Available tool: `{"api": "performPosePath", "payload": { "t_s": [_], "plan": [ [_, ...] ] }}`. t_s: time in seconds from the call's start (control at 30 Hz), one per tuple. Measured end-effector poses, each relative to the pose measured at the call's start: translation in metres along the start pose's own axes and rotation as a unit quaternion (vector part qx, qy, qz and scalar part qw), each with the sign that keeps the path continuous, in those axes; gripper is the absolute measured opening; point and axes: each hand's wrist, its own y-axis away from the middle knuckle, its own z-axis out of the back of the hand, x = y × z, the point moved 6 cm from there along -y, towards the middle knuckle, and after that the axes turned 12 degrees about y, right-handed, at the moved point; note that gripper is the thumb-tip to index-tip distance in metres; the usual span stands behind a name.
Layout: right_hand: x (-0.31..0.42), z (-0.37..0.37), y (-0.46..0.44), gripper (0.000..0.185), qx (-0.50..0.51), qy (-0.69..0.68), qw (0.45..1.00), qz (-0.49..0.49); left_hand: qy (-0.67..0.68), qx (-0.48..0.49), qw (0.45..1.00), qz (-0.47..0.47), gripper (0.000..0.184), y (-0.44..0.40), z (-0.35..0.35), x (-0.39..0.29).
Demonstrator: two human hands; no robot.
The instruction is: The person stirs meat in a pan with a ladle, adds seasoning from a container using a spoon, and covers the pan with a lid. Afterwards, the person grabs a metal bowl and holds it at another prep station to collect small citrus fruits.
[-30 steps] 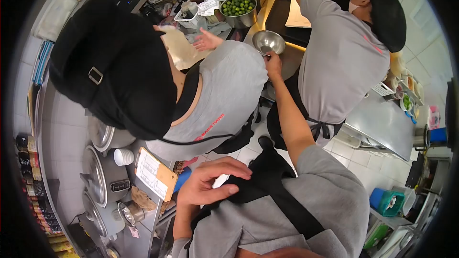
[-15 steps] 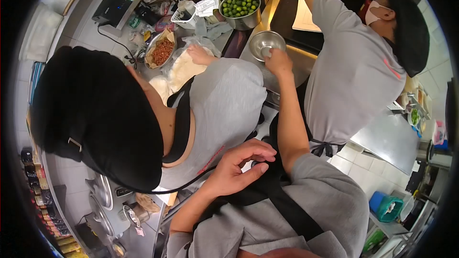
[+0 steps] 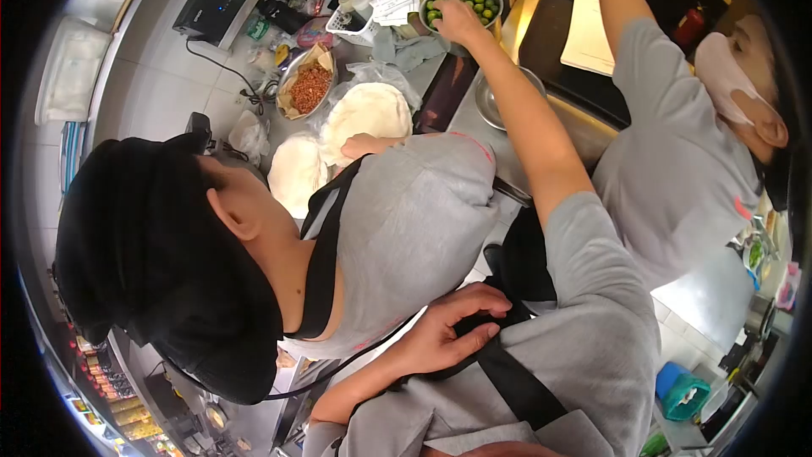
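My right hand [image 3: 459, 20] reaches into a metal pot of small green limes [image 3: 486, 5] at the top centre; its fingertips are among the fruit, and whether they grip one is hidden. Below my right forearm, a metal bowl [image 3: 488, 101] rests on the steel counter, partly covered by the arm. My left hand [image 3: 452, 328] is held before my chest over the black apron, fingers curved and thumb apart, with nothing in it.
A co-worker in a black cap [image 3: 161, 245] stands close on the left, one hand at flat dough rounds [image 3: 368, 114]. Another masked co-worker [image 3: 677, 152] is at the right. Reddish nuts [image 3: 309, 88], a white basket [image 3: 353, 30] and a dark tray [image 3: 544, 34] lie beyond.
My right hand has let go of the metal bowl and moved up to the pot of limes. The left co-worker's head has shifted, showing more dough. My left hand has moved slightly right and down.
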Motion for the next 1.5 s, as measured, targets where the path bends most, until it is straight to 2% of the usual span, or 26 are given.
{"api": "performPosePath", "payload": {
  "t_s": [0.07,0.17,0.3,0.5,0.63,0.8,0.9,0.93,1.03,1.07,1.1,1.17,1.2,1.27,1.33,1.43,1.47,1.5],
  "plan": [
    [-0.004,-0.028,-0.015,0.048,0.077,0.013,0.997,-0.010,0.005,-0.015,1.000,0.016,0.027,0.000,0.002,0.003],
    [-0.005,-0.043,-0.004,0.053,0.125,0.089,0.986,-0.068,0.008,-0.018,1.000,0.022,0.026,-0.008,0.007,0.003],
    [0.004,-0.039,0.002,0.045,0.082,0.149,0.984,-0.052,0.003,-0.013,0.999,0.034,0.024,-0.016,0.009,0.003],
    [-0.005,-0.043,-0.006,0.040,0.155,0.125,0.979,-0.047,-0.032,-0.043,0.998,0.039,0.020,-0.021,0.021,0.008],
    [-0.006,-0.042,-0.004,0.039,0.205,0.120,0.971,-0.025,-0.038,-0.074,0.996,0.030,0.024,-0.014,0.027,0.013],
    [-0.014,-0.051,-0.012,0.030,0.129,0.044,0.990,-0.042,-0.022,-0.104,0.993,0.056,0.023,0.003,0.034,0.027],
    [-0.026,-0.059,-0.024,0.030,0.131,0.011,0.991,-0.033,-0.021,-0.115,0.992,0.051,0.023,0.010,0.037,0.026],
    [-0.037,-0.072,-0.029,0.022,0.023,-0.013,0.999,-0.020,-0.022,-0.121,0.991,0.052,0.022,0.013,0.038,0.025],
    [-0.044,-0.062,-0.037,0.020,-0.039,-0.022,0.997,-0.058,-0.013,-0.134,0.989,0.054,0.022,0.018,0.041,0.025],
    [-0.049,-0.062,-0.040,0.013,-0.100,-0.007,0.995,-0.029,-0.005,-0.139,0.989,0.057,0.022,0.020,0.041,0.026],
    [-0.049,-0.052,-0.038,0.011,-0.060,-0.103,0.988,-0.093,0.003,-0.143,0.988,0.060,0.022,0.022,0.042,0.028],
    [-0.058,-0.040,-0.028,0.009,0.024,-0.287,0.932,-0.221,0.009,-0.136,0.987,0.084,0.019,0.028,0.044,0.032],
    [-0.063,-0.048,-0.027,0.010,-0.002,-0.488,0.833,-0.261,0.012,-0.131,0.987,0.094,0.017,0.030,0.044,0.035],
    [-0.068,-0.039,-0.021,0.012,0.047,-0.685,0.689,-0.231,0.011,-0.123,0.988,0.091,0.018,0.033,0.044,0.040],
    [-0.068,-0.022,-0.011,0.019,0.084,-0.823,0.532,-0.182,-0.001,-0.108,0.991,0.085,0.018,0.035,0.043,0.039],
    [-0.060,0.013,0.027,0.020,0.106,-0.904,0.407,-0.082,-0.022,-0.081,0.994,0.075,0.018,0.036,0.039,0.036],
    [-0.067,0.011,0.044,0.021,0.096,-0.905,0.396,-0.120,-0.027,-0.073,0.995,0.068,0.018,0.036,0.038,0.035],
    [-0.071,0.015,0.066,0.021,0.053,-0.881,0.443,-0.157,-0.031,-0.064,0.996,0.062,0.018,0.036,0.037,0.034]
  ]
}}
